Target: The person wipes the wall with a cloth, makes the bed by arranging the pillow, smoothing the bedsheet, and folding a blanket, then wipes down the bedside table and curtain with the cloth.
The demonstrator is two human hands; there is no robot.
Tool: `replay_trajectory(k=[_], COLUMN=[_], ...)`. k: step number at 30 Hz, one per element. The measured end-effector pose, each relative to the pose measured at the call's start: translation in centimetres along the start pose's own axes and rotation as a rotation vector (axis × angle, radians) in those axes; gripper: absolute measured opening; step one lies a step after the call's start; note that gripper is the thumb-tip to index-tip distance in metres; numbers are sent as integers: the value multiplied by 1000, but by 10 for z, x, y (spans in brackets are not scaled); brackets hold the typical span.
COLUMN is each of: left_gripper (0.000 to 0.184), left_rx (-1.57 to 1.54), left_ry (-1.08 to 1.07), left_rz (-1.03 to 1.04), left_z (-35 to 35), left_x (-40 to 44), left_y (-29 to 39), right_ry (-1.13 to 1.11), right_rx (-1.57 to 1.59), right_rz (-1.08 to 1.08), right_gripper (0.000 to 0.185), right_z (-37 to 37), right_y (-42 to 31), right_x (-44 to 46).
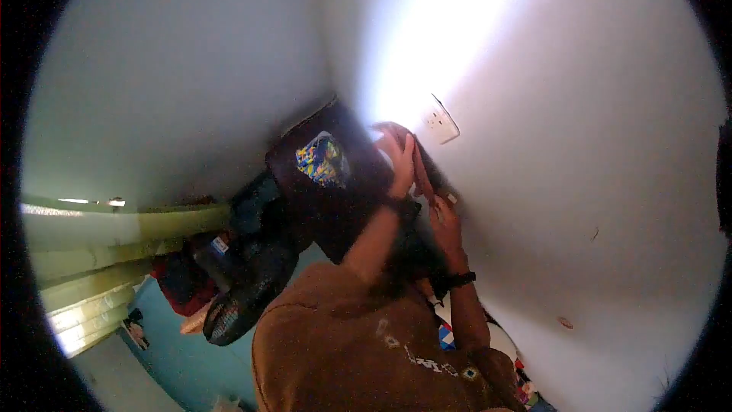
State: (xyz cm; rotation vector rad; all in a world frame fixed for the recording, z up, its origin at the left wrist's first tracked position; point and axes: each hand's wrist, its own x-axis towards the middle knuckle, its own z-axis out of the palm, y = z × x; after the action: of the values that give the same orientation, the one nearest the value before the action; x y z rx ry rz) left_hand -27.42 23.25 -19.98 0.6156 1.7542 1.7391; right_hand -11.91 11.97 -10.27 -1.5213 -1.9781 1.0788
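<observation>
A reddish-brown cloth (421, 175) is held up in front of me, close to the wall. My left hand (401, 166) grips its upper part, with the fingers running upward along the fabric. Lower down, my right hand (447, 227) pinches the bottom end of the same cloth. Both wrists have dark bands. Just left of my left hand is a dark maroon piece (305, 198) bearing a bright blue-and-yellow patch (322, 160); whether it is a bag or fabric I cannot tell.
A white power outlet (441, 122) is on the wall right of my hands. A black mesh-sided item (244, 301) and a red item (183, 290) lie at lower left on a blue-green surface (171, 351). Yellowish curtains (99, 252) hang at far left.
</observation>
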Motion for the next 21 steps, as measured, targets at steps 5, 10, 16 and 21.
replay_trajectory(k=[5,10,16,21], left_gripper=[71,62,50,46], left_rx=[-319,-786,-363,-659], left_ry=[-22,-80,-196,-122], left_rz=[48,-223,-278,-464], left_z=[-13,-26,-24,-20], left_x=[38,47,82,80], left_y=[37,75,-35,-19], right_ry=[140,142,114,86], right_rx=[-13,-83,-82,-95], right_rz=[-207,-277,-117,-88], right_gripper=[26,25,28,30], right_z=[0,14,38,42], right_y=[-84,-86,-43,-48], right_x=[24,40,49,54])
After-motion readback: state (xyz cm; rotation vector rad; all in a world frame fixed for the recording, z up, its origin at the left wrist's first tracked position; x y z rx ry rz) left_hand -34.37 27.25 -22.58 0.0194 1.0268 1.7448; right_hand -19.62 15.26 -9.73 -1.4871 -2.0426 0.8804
